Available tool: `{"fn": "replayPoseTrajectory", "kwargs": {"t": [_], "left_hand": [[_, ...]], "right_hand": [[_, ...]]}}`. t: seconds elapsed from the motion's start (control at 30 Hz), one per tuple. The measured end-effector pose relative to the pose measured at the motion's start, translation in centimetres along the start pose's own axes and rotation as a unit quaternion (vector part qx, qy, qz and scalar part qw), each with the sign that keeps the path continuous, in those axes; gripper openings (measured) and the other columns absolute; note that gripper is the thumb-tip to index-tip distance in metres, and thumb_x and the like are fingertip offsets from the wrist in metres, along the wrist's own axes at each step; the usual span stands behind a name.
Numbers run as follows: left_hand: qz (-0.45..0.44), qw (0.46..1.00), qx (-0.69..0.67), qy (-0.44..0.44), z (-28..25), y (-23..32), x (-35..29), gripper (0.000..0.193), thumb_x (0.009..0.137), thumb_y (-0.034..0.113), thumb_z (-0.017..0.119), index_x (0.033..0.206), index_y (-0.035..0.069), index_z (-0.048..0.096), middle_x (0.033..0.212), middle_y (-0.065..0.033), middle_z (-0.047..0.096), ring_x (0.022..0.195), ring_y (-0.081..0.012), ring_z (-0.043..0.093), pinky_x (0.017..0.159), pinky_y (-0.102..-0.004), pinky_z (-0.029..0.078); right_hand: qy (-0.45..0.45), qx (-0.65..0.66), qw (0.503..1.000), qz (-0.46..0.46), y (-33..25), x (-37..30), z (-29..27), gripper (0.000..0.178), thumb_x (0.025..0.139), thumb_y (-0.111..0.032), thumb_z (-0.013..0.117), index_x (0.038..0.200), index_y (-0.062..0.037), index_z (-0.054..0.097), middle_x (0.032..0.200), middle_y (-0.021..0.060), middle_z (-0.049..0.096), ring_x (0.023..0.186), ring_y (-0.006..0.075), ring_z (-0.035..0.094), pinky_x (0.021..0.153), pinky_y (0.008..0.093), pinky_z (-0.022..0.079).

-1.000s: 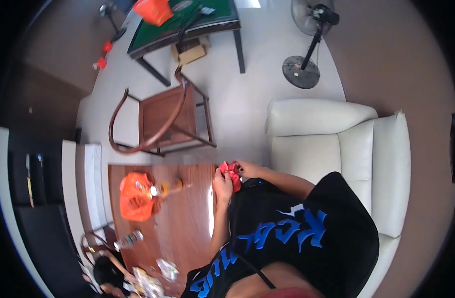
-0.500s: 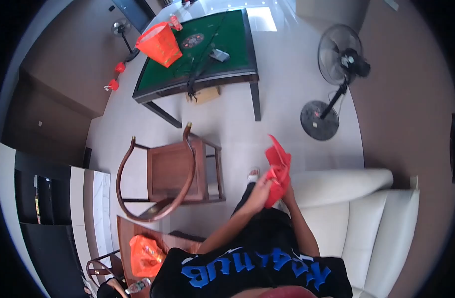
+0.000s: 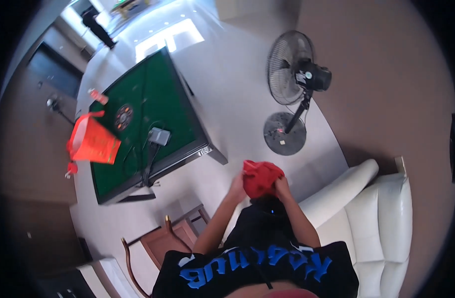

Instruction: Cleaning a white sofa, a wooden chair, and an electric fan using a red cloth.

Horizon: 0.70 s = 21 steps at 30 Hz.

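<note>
A soft red cloth piece [image 3: 261, 180] is held in front of my body, bunched and rounded on top; whether it is a bag or something else I cannot tell. My left hand [image 3: 238, 187] grips its left edge. On the opposite side, my right hand [image 3: 281, 186] has its fingers closed round the lower right edge. Folds of the cloth partly hide the fingertips of both hands.
A green-topped table [image 3: 180, 114] ahead left carries an orange-red bag [image 3: 95, 144], a bottle [image 3: 98, 96] and a grey box with cables [image 3: 160, 136]. A standing fan [image 3: 290, 74] is ahead right. Nearby are a white sofa [image 3: 369, 223] and a wooden chair [image 3: 163, 243]. A person [image 3: 98, 30] stands far off.
My view has turned right, so table and chair sit further left. The red cloth has gone from long and upright to a wider, rounded bunch, and my hands have moved apart to its two sides.
</note>
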<state>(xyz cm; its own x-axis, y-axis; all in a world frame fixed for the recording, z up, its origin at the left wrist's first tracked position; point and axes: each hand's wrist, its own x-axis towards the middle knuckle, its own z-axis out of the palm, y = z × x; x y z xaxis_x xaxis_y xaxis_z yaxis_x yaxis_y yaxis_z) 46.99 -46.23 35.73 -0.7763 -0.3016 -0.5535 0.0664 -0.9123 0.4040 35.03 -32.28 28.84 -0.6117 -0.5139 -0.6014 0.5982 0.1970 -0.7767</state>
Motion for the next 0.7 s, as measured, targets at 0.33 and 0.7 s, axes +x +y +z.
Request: {"fn": "replayPoseTrajectory", "kwargs": {"t": [0.33,0.7], "left_hand": [[0.072,0.987,-0.064,0.127,-3.5,17.4,20.6,0.034,0.093,0.019,0.042,0.121,0.001,0.05,0.126,-0.0173,0.057,0.115,-0.0295,0.057,0.105,-0.0456,0.041],[0.063,0.864,0.216,0.451,-4.2,37.5,38.2,0.058,0.088,0.01,0.051,0.14,0.008,0.025,0.12,-0.0172,0.048,0.1,-0.0227,0.052,0.089,-0.044,0.048]], "right_hand": [[-0.098,-0.049,0.992,-0.057,-17.9,25.2,10.3,0.036,0.096,-0.02,0.047,0.123,0.0015,0.056,0.115,0.0103,0.063,0.105,0.0181,0.06,0.091,0.0303,0.047],[-0.097,-0.071,0.971,-0.207,-37.4,44.4,31.0,0.022,0.085,-0.012,0.06,0.102,0.0009,0.06,0.09,0.0082,0.065,0.083,0.0138,0.061,0.077,0.0308,0.049]]}}
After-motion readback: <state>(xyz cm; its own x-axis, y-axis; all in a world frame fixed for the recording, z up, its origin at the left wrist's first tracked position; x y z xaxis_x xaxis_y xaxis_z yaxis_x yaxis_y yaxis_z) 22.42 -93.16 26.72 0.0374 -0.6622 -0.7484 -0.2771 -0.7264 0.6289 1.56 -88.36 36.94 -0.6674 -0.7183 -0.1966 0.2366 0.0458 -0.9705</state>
